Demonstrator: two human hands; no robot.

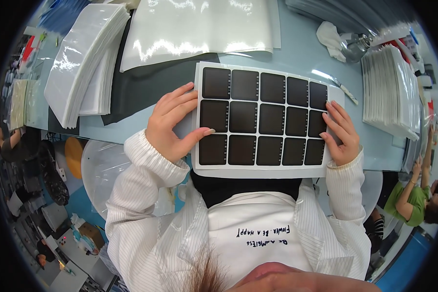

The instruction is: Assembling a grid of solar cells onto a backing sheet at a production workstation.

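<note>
We hold a white sheet of black square labels at the blue table's near edge. Our left hand, thumb spread from fingers, touches the sheet's left side; our right hand, fingers slightly apart, its right. We cannot tell whether either clamps. Thick white stacks flank the sheet.

sheet stacks and a co-worker show a workshop

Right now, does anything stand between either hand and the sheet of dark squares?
Nothing visible does: the left hand and the right hand touch opposite sides of the sheet of dark squares.
</note>
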